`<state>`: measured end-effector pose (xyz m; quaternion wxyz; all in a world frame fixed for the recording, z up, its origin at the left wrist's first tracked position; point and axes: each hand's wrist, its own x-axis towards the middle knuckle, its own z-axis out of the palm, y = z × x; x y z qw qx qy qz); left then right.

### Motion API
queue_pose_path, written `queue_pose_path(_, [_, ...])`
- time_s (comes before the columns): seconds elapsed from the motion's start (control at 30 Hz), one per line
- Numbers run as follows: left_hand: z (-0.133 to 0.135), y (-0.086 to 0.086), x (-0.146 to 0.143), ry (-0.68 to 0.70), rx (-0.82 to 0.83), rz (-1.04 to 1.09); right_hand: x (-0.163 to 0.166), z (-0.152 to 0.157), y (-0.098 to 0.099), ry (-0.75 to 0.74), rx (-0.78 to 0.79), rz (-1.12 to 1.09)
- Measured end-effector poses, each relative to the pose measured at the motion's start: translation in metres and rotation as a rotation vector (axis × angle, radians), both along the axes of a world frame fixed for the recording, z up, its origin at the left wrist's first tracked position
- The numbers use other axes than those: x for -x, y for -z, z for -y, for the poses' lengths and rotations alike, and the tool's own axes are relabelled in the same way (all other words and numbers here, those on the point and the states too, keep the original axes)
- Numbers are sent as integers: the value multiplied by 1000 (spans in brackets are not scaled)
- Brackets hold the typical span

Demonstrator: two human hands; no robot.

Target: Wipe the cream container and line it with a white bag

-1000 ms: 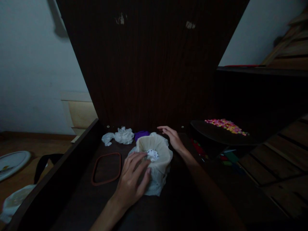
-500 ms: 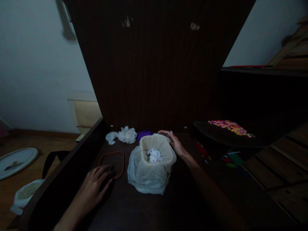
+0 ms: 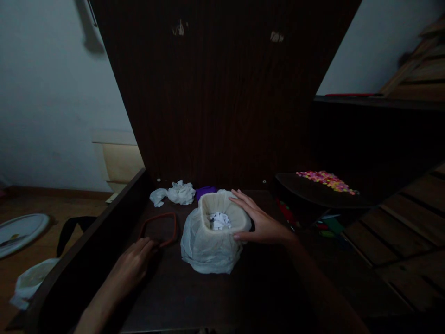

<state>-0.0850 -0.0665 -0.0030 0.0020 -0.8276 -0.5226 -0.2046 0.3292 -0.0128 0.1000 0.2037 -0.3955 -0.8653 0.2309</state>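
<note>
A small bin (image 3: 205, 208) with a whitish plastic bag liner (image 3: 212, 257) folded over its rim stands on the dark wooden surface, with torn white paper (image 3: 219, 221) inside. My right hand (image 3: 259, 220) grips its right side, thumb on the near side and fingers along the far rim. To the left lies a reddish-brown, rounded rectangular ring (image 3: 175, 227). My left hand (image 3: 137, 260) is at the ring's near left edge, its fingers curled and closed on it; the fingertips are partly hidden.
Crumpled white plastic bags (image 3: 181, 192) and a purple item (image 3: 205, 191) lie behind the bin. A raised dark side board (image 3: 104, 232) borders the left. Colourful small pieces (image 3: 325, 180) lie on a corner shelf (image 3: 309, 192) at right. A white lid (image 3: 24, 232) rests on the floor.
My right hand has come round from the bin's far right corner to grip its right side. My left hand has drawn back slightly, and its fingers have closed on the ring's near edge.
</note>
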Motion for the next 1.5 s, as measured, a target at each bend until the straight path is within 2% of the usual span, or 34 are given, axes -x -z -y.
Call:
queue_pose_path(0.1, [-3, -26, -4, 0, -139, 82, -12, 3, 7, 39, 23, -40])
queue_pose_path(0.2, [-4, -64, -22, 48, -199, 156, -22, 5, 10, 61, 0, -73])
queue_pose_path(0.33, [-1, -111, -68, 168, -303, 234, -32, 9, 2, 25, -52, -132])
queue_pose_path(0.43, [-2, -126, -108, 315, -298, 241, -32, 13, -11, -32, -87, -236])
queue_pose_path(0.57, [-10, -125, -151, 451, -204, 162, -21, 11, -24, -45, -112, -318])
queue_pose_path(0.73, [-17, -120, -174, 483, -44, 77, -8, -2, -18, -47, -138, -267])
queue_pose_path(1.0, [-22, -122, -166, 579, 57, 228, -7, -19, -5, -80, -112, -181])
queue_pose_path(1.17, [-42, -119, -155, 424, -71, 324, -7, -23, -7, -97, -68, -134])
queue_pose_path(1.3, [-56, -106, -149, 350, 31, 270, -7, -22, -7, -90, -52, -119])
queue_pose_path(1.5, [-57, -99, -147, 357, 75, 302, -6, -21, -2, -94, 4, -136])
